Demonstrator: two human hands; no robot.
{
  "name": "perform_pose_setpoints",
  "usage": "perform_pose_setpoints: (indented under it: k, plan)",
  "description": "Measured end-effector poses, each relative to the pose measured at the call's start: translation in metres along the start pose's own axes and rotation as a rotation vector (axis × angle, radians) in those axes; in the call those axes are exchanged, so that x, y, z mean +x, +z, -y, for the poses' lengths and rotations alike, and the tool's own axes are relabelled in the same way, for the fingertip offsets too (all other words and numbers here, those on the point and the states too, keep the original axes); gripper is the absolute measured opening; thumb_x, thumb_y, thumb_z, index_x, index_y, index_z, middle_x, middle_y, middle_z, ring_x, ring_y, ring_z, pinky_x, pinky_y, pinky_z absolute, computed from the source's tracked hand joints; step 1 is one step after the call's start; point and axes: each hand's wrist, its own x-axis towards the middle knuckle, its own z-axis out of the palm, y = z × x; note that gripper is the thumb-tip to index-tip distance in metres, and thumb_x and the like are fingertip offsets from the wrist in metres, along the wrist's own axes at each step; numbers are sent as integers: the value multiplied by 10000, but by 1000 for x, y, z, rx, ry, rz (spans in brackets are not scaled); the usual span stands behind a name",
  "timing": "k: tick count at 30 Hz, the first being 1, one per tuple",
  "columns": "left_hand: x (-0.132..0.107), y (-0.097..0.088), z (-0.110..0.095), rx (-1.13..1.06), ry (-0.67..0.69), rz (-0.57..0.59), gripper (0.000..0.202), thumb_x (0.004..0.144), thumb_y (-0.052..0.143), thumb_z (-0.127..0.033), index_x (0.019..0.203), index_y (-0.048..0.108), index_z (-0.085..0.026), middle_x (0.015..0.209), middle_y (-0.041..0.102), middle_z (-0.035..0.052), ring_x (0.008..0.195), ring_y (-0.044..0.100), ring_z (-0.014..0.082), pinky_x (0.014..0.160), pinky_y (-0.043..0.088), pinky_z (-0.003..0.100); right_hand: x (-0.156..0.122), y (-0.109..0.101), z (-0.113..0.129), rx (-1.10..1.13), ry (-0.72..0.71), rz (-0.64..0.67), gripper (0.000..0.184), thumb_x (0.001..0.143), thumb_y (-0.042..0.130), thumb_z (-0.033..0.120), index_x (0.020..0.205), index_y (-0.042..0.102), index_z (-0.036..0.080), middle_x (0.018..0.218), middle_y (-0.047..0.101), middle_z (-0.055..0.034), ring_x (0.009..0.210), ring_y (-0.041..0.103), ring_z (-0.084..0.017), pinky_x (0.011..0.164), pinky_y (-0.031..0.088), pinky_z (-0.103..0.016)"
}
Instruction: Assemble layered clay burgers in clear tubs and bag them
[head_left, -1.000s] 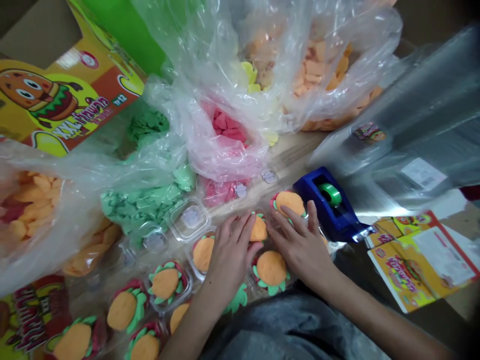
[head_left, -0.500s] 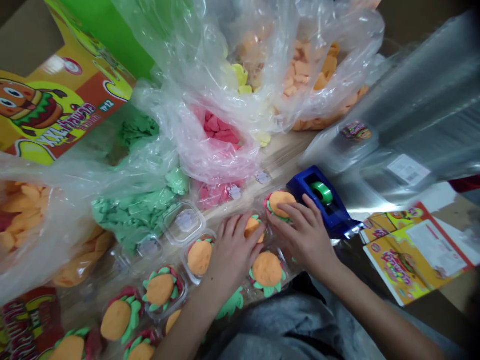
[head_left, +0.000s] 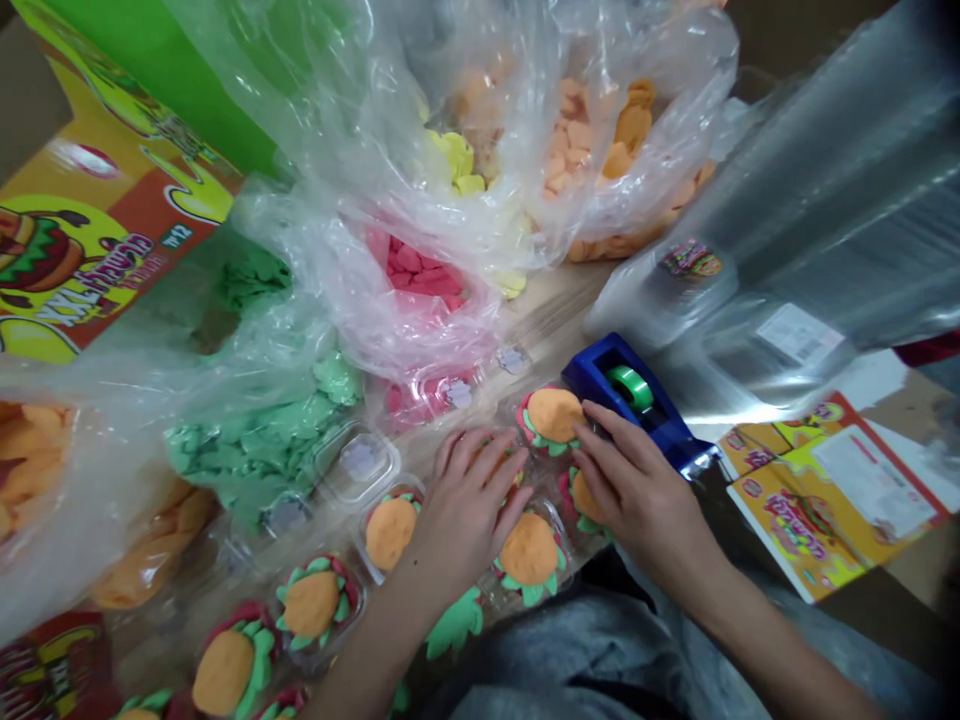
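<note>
Head view looks down on two open hands among small clear tubs (head_left: 358, 545) of burger-shaped sweets (head_left: 529, 548). The left hand (head_left: 465, 505) lies palm down with its fingers spread over a tub, almost entirely hiding what is inside; nothing shows it gripping. The right hand (head_left: 637, 480), also open, has its fingers (head_left: 611, 432) stretched out just beside a blue tape dispenser (head_left: 622, 395) and partly covers a sweet in another tub. The uncovered sweets show orange buns over green and red layers, and those along the bottom edge are cut off. Behind them, crumpled clear bags (head_left: 315, 250) hold loose green pieces (head_left: 247, 450), pink pieces (head_left: 412, 275) and orange pieces (head_left: 592, 150), their film blurring the contents. A printed burger box (head_left: 97, 200) is cut off at left, and a printed card (head_left: 825, 500) lies at right below a shiny roll of plastic film (head_left: 825, 200).
</note>
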Motion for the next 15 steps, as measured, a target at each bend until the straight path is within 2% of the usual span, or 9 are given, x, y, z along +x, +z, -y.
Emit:
perform_pose_setpoints:
  k: [2,4,10,12,15]
  plan:
    - [7,2,-2,16,32,14,294,861,462,-267,1126,550,-178,1207,565,36,1123,429,232,991,324,458,-3,-1,3,-33,67,51,365,857,456,174,1172,509,-3,1263,462,-225,1153,469,-258,917,480,-387]
    - [13,5,-5,51,46,26,299,864,456,-263,1129,552,-164,1195,578,31,1118,439,239,994,319,468,-6,3,6,-66,61,114,412,855,447,186,1201,477,-35,1287,429,-246,1177,443,-292,919,474,-409]
    - [19,12,-9,163,52,22,288,856,459,-229,1104,578,-145,1158,607,40,1090,477,254,976,337,479,-10,13,3,-105,18,147,367,838,484,188,1162,539,25,1213,522,-207,1117,500,-294,922,464,-438]
    - [20,12,-10,161,43,27,285,857,455,-226,1095,582,-135,1157,607,48,1089,483,250,975,342,474,-8,4,0,-62,18,185,364,846,472,186,1176,531,45,1227,516,-192,1133,490,-283,941,448,-442]
    - [21,9,-8,82,22,30,275,857,455,-214,1095,579,-151,1146,610,44,1083,490,224,981,345,452,-6,-24,-7,80,83,176,352,873,431,202,1200,509,97,1256,504,-139,1130,504,-211,926,478,-351]
